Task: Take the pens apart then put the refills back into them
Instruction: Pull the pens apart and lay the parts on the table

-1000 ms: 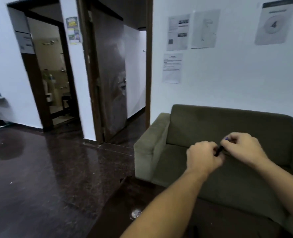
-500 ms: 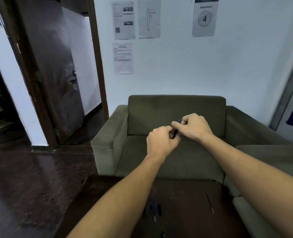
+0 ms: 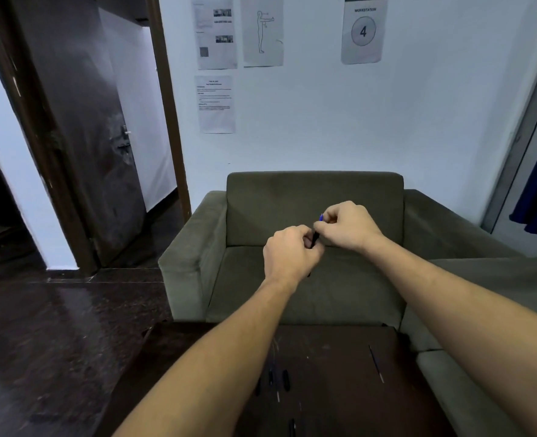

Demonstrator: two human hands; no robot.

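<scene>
Pen (image 3: 315, 237) held in both hands, in air in front of sofa (image 3: 254, 209).
L hand (image 3: 289, 250) curls round pen's lower end; R hand (image 3: 347, 225) pinches upper part. Pen slim, dark barrel, blue end up; long axis near upright, leaning slightly right. Thin refill (image 3: 376, 363) lies near right edge of dark glossy table (image 3: 333, 351), running front to back; small dark pen parts (image 3: 284, 378) lie nearer the table's middle.

We seem to be in an office lounge: "Workstation 4" sign (image 3: 363, 29) upper right, taped notices (image 3: 216, 33) upper centre, olive sofa (image 3: 314, 200) mid-frame.
</scene>
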